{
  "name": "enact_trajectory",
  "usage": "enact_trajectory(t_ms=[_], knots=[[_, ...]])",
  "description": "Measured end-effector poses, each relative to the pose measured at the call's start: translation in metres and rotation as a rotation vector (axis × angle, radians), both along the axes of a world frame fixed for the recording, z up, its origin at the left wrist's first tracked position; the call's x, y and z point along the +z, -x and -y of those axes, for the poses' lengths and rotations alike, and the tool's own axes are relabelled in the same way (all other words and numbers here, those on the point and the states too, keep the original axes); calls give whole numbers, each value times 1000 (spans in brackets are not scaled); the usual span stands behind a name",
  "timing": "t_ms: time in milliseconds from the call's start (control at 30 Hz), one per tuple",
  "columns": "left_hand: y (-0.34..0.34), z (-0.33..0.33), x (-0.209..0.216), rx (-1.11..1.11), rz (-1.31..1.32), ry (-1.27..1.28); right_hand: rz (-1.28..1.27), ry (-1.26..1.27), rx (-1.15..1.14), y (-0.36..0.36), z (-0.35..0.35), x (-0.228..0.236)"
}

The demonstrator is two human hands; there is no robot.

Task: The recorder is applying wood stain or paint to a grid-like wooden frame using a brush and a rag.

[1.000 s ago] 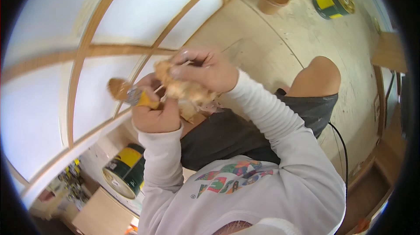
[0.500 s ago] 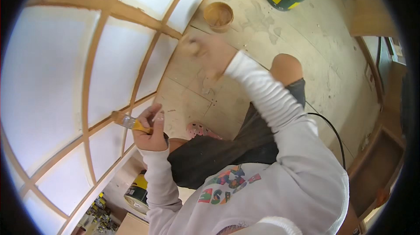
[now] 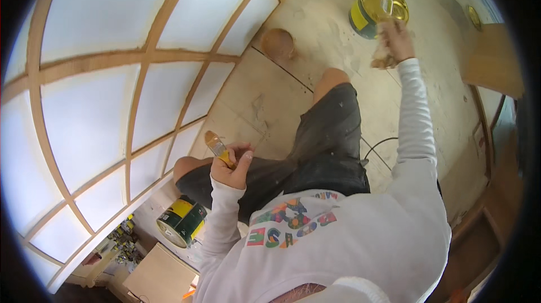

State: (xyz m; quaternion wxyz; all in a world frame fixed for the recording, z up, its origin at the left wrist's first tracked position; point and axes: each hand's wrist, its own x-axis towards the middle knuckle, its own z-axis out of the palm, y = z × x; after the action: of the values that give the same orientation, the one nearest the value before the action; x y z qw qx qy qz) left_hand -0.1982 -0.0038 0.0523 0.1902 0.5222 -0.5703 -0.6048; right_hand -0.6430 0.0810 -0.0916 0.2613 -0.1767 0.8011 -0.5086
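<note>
My left hand (image 3: 230, 172) is closed round the yellow handle of a paintbrush (image 3: 216, 144). The brush's brown-stained bristles point up and away, apart from the wooden lattice panel (image 3: 147, 55) on the left. In my right hand (image 3: 399, 41), out to the right in front of a metal can (image 3: 363, 20), is a crumpled tan cloth (image 3: 384, 58), smeared by motion. The can is dark green and yellow with a gold lid. A round tub (image 3: 278, 43) with brown contents stands on the floor near the panel.
A second green and yellow can (image 3: 181, 221) sits low on the left beside a board (image 3: 160, 275). My bent legs in dark shorts (image 3: 321, 139) spread across the middle. A black cable (image 3: 380, 144) runs on the floor, and wooden furniture (image 3: 496, 58) stands at the right.
My left hand has drawn the brush away from the lattice bar. My right hand has swung from near the panel to the right, beside the can. The whole view has shifted.
</note>
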Motion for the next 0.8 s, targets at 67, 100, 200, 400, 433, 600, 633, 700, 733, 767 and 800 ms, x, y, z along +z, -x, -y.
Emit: enact_trajectory(t_ms=[67, 100, 200, 400, 433, 600, 633, 700, 733, 767, 800], knots=[[18, 12, 12, -70, 84, 79, -114, 63, 177, -23, 38, -22], [33, 22, 23, -211, 254, 113, -245, 64, 209, -33, 57, -33], [51, 51, 19, -295, 389, 96, -119, 237, 204, -60, 131, -29], [65, 71, 8, -591, 474, 270, 273, 223, -7, -89, 242, -22], [63, 72, 3, -673, 398, 395, 289, 217, 10, -89, 253, -30], [59, 65, 0, -684, 393, 278, -148, 193, 137, -117, 278, -43], [57, 64, 0, -692, 417, 278, 35, 176, 159, -124, 273, -32], [49, 62, -2, -685, 444, 275, 46, 262, 141, -144, 277, -40], [47, 60, -2, -684, 434, 274, 49, 347, 97, -151, 275, -43], [45, 58, -5, -687, 414, 271, 39, 341, 103, -156, 272, -53], [47, 56, -6, -685, 401, 270, -182, 237, 128, -160, 269, -62]])
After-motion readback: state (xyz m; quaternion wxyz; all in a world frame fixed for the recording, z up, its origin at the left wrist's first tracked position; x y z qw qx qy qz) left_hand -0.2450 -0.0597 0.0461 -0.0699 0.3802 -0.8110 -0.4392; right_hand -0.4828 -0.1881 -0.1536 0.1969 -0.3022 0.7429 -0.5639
